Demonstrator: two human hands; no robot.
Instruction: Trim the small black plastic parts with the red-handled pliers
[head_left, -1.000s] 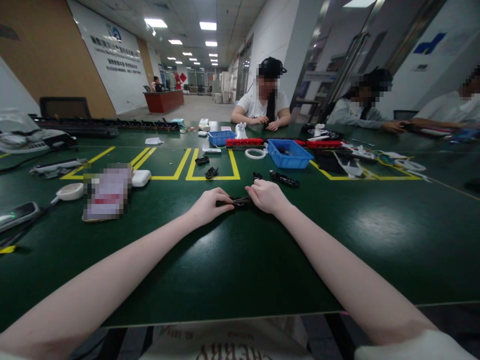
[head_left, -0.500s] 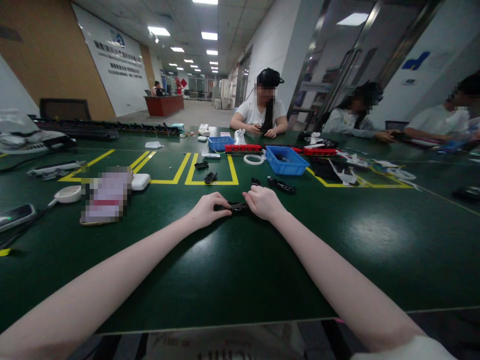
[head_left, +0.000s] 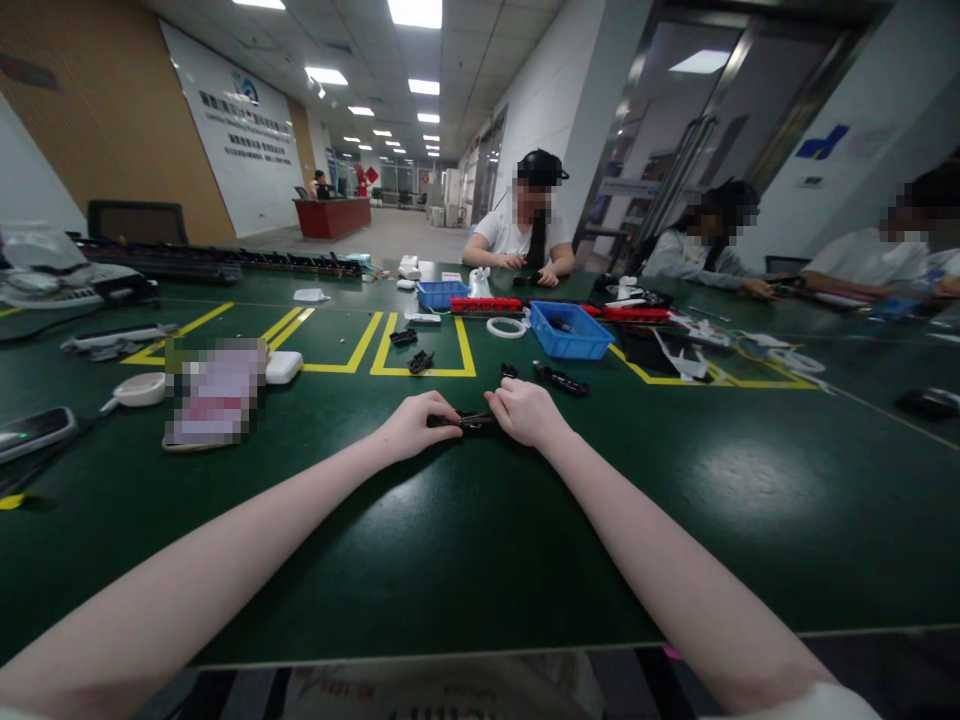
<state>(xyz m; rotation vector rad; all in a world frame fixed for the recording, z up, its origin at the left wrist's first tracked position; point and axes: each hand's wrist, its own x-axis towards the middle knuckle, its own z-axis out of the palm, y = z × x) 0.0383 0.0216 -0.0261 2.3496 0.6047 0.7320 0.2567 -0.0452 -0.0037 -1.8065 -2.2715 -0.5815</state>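
A small black part (head_left: pixel 472 421) lies between my two hands, low over the green table (head_left: pixel 465 560). My left hand (head_left: pixel 420 427) pinches its left end between thumb and fingers. At its right end, my right hand (head_left: pixel 523 410) is closed, with the fingertips together; a thin dark piece reaches toward them, too small to make out. Just beyond my right hand are a small black piece (head_left: pixel 509 370) and a longer black part (head_left: pixel 560 378). Farther left, two black pieces (head_left: pixel 421 362) (head_left: pixel 403 337) rest in and beside a yellow-taped outline.
A blue bin (head_left: pixel 570 330), a white tape ring (head_left: pixel 507 327) and red strips (head_left: pixel 486 304) stand beyond my hands. To the left lie a phone (head_left: pixel 217 395) and a white case (head_left: pixel 283 367). Several people sit across the table.
The view has tilted slightly upward. Both hands keep nearly the same pose around the black part. The person across the table has moved a hand a little.
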